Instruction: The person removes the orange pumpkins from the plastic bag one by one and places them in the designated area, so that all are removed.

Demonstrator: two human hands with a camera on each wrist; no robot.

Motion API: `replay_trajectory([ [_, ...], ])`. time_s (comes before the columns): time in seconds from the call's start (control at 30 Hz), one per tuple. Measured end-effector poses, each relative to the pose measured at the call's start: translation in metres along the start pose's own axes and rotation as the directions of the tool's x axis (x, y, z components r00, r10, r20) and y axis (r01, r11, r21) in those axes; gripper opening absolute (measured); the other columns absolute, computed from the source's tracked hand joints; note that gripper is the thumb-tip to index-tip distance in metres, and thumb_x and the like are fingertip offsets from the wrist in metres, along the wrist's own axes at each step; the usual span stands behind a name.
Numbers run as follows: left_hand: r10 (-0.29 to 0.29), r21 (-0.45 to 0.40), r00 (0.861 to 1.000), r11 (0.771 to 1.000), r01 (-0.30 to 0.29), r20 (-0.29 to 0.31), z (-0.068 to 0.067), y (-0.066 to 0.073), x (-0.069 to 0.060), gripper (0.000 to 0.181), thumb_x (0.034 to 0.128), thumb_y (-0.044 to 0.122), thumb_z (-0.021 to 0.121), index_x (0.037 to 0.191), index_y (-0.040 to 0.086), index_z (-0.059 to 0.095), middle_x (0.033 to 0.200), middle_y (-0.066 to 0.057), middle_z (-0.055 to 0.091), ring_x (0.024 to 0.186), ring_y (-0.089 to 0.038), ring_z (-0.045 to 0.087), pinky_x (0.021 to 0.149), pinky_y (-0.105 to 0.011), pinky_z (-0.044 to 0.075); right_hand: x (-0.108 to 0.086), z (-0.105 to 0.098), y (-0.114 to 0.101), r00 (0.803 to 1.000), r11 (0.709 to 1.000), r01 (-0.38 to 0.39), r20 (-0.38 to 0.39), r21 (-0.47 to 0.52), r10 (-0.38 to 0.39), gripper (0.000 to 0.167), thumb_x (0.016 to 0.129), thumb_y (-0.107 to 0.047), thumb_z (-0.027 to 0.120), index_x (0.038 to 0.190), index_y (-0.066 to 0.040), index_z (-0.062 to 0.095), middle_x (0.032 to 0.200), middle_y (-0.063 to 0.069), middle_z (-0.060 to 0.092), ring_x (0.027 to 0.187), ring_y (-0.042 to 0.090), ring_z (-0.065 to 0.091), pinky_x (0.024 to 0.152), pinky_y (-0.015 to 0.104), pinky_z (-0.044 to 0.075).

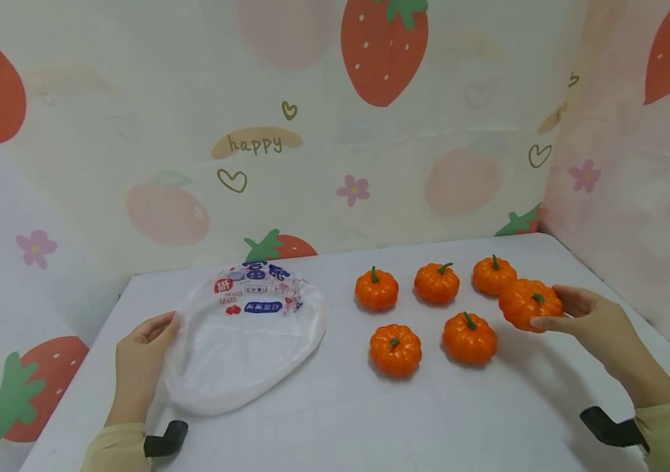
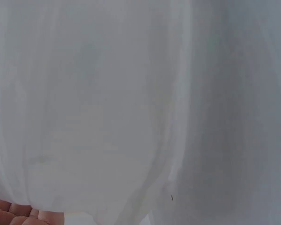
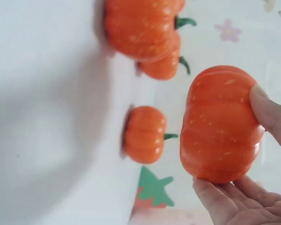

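At the left of the table, my left hand (image 1: 143,357) pinches the rim of a thin white plastic bag (image 1: 223,360) with blue and red print, its mouth spread wide. In the left wrist view the bag's film (image 2: 93,117) fills most of the picture, and only some fingers (image 2: 18,215) show at the lower corner. My right hand (image 1: 597,328) grips a small orange pumpkin (image 1: 530,305) between thumb and fingers, raised above the table. The right wrist view shows this held pumpkin (image 3: 220,124) close up, apart from the pumpkins behind it.
Several more pumpkins stand on the white table (image 1: 323,426): a back row with one pumpkin (image 1: 377,289) at its left end, and a front pair, one pumpkin (image 1: 395,351) beside another (image 1: 469,338). A strawberry-printed cloth (image 1: 323,144) hangs behind and at the sides.
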State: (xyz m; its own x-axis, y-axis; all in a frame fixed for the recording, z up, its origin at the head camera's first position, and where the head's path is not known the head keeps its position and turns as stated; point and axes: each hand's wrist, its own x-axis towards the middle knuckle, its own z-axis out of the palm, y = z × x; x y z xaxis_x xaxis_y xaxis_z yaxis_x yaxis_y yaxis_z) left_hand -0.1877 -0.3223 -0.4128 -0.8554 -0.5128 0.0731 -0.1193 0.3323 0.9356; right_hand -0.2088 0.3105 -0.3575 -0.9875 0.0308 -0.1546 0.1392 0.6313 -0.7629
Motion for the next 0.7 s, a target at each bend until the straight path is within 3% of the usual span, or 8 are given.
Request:
replay_trajectory([
  [0.4, -0.010, 0.010, 1.000, 1.000, 0.010, 0.012, 0.000, 0.003, -0.003, 0.046, 0.0949, 0.038, 0.066, 0.129, 0.007, 0.065, 0.086, 0.035, 0.063, 0.093, 0.013, 0.056, 0.077, -0.001, 0.044, 0.010, 0.001, 0.029, 0.997, 0.996, -0.071, -0.022, -0.060, 0.069, 0.100, 0.090, -0.046, 0.070, 0.152, 0.012, 0.017, 0.153, 0.039, 0.024, 0.139, 0.055, 0.028, 0.109, 0.068, 0.035],
  [0.7, -0.038, 0.036, 0.999, 0.999, 0.037, 0.016, 0.000, 0.002, -0.001, 0.048, 0.0943, 0.043, 0.065, 0.130, 0.011, 0.065, 0.088, 0.034, 0.063, 0.097, 0.010, 0.054, 0.076, -0.002, 0.044, 0.018, 0.001, 0.041, 0.993, 0.993, -0.114, 0.009, -0.024, 0.114, 0.098, 0.091, -0.044, 0.069, 0.152, 0.011, 0.017, 0.155, 0.038, 0.020, 0.141, 0.054, 0.024, 0.112, 0.066, 0.034],
])
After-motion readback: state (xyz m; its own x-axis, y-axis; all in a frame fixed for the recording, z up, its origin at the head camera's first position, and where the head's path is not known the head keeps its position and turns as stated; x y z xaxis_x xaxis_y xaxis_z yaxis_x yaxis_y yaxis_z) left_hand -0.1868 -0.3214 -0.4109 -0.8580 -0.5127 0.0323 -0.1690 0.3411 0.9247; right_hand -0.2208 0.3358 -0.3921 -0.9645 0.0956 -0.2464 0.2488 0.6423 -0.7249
